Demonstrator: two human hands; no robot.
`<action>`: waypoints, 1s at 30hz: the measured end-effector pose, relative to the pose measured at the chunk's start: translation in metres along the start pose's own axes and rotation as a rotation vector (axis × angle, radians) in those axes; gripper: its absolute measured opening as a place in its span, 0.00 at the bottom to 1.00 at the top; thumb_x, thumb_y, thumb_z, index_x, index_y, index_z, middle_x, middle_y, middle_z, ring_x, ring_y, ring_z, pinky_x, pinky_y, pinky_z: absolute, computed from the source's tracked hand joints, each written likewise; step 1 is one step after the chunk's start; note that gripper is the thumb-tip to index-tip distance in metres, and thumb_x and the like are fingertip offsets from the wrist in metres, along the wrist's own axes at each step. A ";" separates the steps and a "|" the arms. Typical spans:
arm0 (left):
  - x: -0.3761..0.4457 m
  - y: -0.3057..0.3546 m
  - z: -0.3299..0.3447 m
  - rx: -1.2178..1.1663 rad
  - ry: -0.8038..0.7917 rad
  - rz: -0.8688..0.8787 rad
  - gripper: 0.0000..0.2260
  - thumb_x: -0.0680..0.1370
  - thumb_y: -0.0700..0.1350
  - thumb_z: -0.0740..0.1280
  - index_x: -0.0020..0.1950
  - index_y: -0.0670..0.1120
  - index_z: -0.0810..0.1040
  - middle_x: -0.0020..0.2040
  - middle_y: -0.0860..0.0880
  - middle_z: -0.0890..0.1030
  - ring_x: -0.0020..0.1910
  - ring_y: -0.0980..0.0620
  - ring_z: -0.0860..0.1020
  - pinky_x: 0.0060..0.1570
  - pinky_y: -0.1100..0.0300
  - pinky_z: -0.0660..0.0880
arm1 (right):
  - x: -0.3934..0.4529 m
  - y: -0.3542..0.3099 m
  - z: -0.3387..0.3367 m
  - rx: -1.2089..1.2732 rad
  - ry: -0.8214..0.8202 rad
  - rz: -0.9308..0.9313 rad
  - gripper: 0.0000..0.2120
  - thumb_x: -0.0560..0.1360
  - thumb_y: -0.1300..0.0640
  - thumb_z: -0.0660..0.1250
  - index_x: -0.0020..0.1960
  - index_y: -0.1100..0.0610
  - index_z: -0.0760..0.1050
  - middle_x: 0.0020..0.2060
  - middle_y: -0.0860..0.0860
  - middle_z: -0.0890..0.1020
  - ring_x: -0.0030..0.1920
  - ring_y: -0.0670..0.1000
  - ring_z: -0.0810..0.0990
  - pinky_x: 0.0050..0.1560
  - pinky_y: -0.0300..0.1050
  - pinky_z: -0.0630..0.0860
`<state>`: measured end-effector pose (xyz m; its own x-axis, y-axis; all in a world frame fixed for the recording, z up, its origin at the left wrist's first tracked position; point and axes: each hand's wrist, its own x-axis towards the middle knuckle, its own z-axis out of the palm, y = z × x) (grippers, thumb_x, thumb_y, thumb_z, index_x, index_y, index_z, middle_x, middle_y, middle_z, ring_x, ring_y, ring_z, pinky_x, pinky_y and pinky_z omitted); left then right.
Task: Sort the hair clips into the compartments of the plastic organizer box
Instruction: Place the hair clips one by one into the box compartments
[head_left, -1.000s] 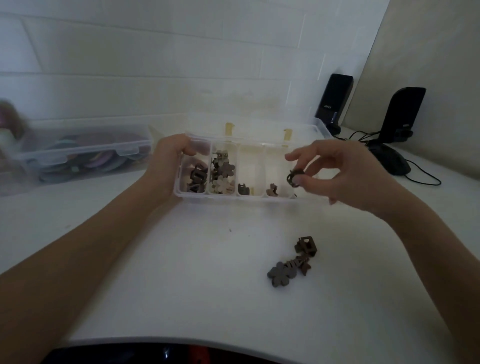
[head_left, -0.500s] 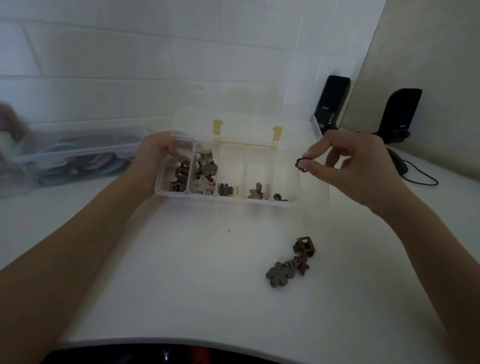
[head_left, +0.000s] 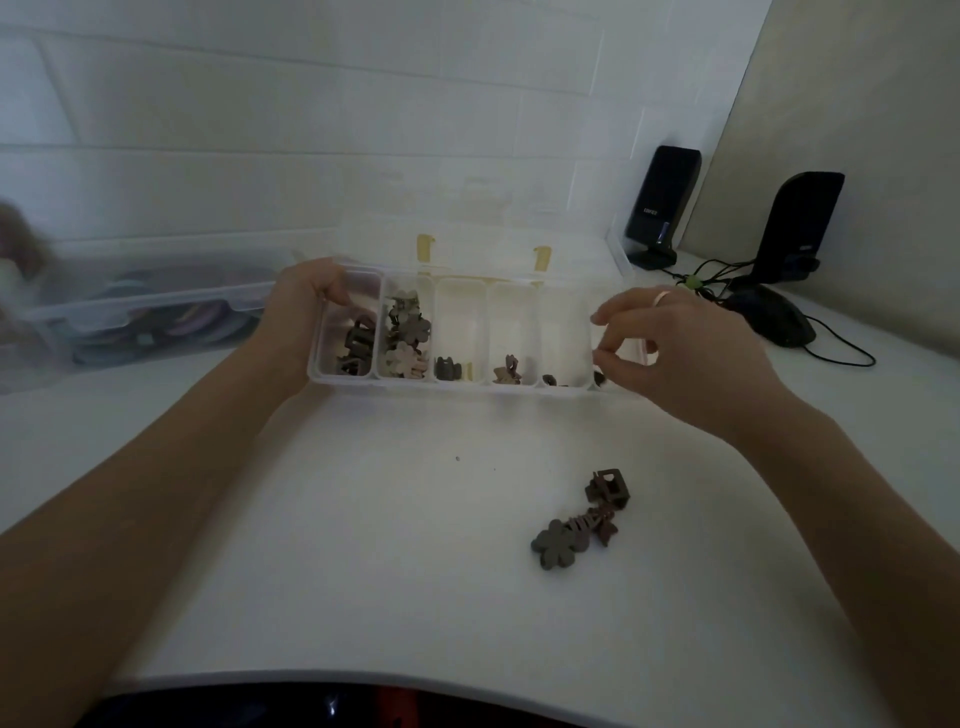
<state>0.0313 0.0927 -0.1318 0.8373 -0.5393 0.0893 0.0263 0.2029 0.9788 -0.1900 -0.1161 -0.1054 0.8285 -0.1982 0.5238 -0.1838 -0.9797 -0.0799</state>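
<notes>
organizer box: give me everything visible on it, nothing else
The organizer box is clear plastic, a long row of six compartments, with its lid swung open behind on two yellowish tabs. It sits flat on the white table. The two leftmost compartments hold many clips; the next three show one small clip each. The left hand grips its left end, fingers curled over the rim. The right hand hovers at the rightmost compartment, where a small dark clip shows by the fingertips; whether it is still pinched is unclear.
</notes>
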 end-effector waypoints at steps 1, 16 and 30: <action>0.000 0.000 0.000 -0.006 0.002 -0.015 0.10 0.58 0.41 0.58 0.35 0.45 0.76 0.39 0.44 0.74 0.34 0.45 0.73 0.39 0.57 0.70 | 0.000 0.001 0.000 0.022 0.000 0.009 0.07 0.71 0.48 0.67 0.39 0.49 0.80 0.48 0.39 0.79 0.34 0.43 0.71 0.36 0.43 0.72; -0.004 0.001 0.009 0.030 0.030 0.068 0.07 0.55 0.41 0.60 0.32 0.45 0.71 0.33 0.47 0.71 0.32 0.48 0.69 0.31 0.62 0.69 | -0.005 -0.036 -0.029 0.202 -0.956 0.255 0.16 0.67 0.41 0.71 0.48 0.46 0.70 0.28 0.51 0.83 0.21 0.48 0.76 0.27 0.40 0.70; -0.011 -0.003 0.030 0.058 0.023 0.255 0.15 0.56 0.37 0.58 0.36 0.30 0.77 0.38 0.41 0.75 0.36 0.46 0.73 0.29 0.66 0.71 | -0.003 -0.042 -0.021 0.494 -0.535 -0.017 0.03 0.72 0.57 0.69 0.40 0.51 0.77 0.33 0.49 0.77 0.32 0.50 0.78 0.24 0.38 0.75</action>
<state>0.0057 0.0733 -0.1307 0.8252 -0.4579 0.3308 -0.2181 0.2819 0.9343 -0.1959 -0.0740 -0.0856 0.9976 -0.0464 0.0519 -0.0130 -0.8572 -0.5149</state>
